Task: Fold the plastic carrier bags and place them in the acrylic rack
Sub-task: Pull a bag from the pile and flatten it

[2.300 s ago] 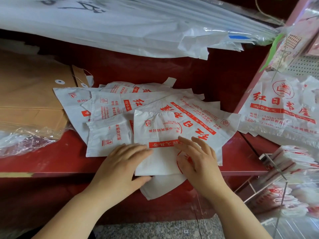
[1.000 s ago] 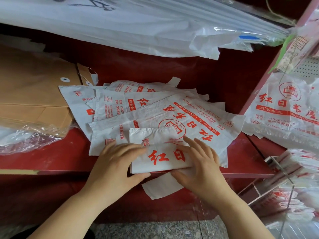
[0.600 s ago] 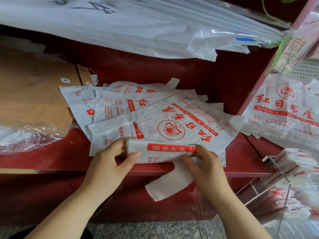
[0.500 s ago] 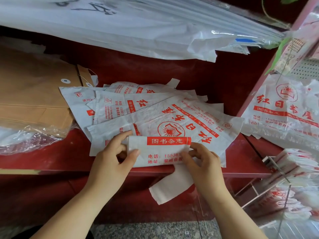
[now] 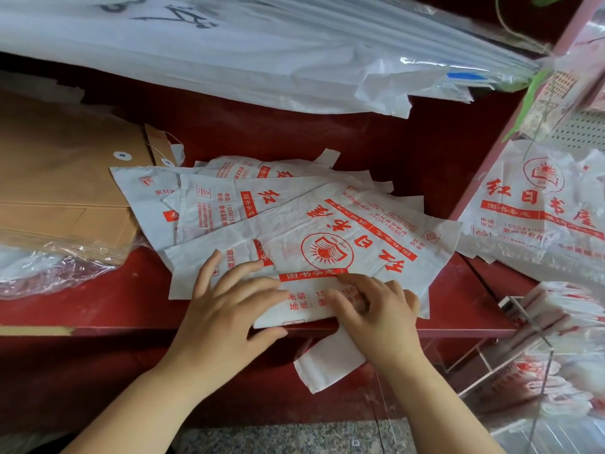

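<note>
Folded bag [image 5: 304,308] — flat atop bag pile [image 5: 360,231].

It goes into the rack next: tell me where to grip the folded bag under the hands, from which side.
Pinch the folded bag along its near long edge, coming from the front, thumb under, fingers on top. That edge lies at the shelf lip, so a thumb probably fits beneath, while the far edge lies flat on the loose bags.

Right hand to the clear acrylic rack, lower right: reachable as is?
Probably yes. The right hand rests on the folded white-and-red plastic bag at the red shelf edge; the clear acrylic rack stands right of it, lower, nothing between them.
</note>
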Tool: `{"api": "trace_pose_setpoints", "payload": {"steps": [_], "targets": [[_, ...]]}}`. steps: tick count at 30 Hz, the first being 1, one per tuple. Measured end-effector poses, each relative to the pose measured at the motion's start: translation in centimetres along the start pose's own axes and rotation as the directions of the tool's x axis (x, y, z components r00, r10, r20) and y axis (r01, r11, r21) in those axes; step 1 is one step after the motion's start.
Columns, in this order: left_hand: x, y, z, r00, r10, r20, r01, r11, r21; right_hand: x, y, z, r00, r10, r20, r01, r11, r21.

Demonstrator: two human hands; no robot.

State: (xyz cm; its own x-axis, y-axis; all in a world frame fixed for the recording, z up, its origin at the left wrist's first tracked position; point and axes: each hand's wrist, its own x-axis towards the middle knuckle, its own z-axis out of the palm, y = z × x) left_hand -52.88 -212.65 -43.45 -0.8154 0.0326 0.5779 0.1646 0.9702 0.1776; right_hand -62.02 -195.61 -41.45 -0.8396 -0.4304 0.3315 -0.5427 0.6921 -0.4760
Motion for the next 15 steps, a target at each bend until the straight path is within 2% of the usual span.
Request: {"api": "trace_pose_setpoints", "payload": {"steps": [4,6,8,10,12,13,15], "targets": [[0.3,-0.4,-0.2,0.996,0.052,-0.069,-0.052,0.999,0.003,-0.3,0.6,0.4,0.998,-0.048,0.048,0.054,0.991,-0.121],[0.4,-0.6,-0.1,0.994,0.051,-0.099,-0.051,0.999,0.002,-0.4,0.8,0.5,0.992,-0.120,-0.023,0.113,0.974,-0.196],[0.6,-0.5,-0.3,0.987,0.049,-0.152,-0.051,0.999,-0.015,-0.5,1.1,0.5,0.981,-0.164,-0.106,0.141,0.971,-0.195],[0.8,0.2,-0.7,0.975,0.045,-0.218,-0.054,0.998,-0.036,-0.7,1.2,0.2,0.955,-0.221,-0.199,0.205,0.974,-0.098],[1.2,1.6,-1.4,0.964,-0.005,-0.266,-0.035,0.989,-0.145,-1.0,1.7,-0.6,0.933,-0.267,-0.242,0.285,0.957,0.045],[1.5,2.6,-2.0,0.961,-0.067,-0.268,0.000,0.970,-0.243,-1.3,1.6,-1.4,0.945,-0.236,-0.226,0.273,0.950,0.151],[2.3,4.7,-3.4,0.935,-0.291,-0.204,0.162,0.860,-0.484,-2.2,1.5,-3.2,0.988,-0.088,-0.123,0.132,0.898,0.419]]}}
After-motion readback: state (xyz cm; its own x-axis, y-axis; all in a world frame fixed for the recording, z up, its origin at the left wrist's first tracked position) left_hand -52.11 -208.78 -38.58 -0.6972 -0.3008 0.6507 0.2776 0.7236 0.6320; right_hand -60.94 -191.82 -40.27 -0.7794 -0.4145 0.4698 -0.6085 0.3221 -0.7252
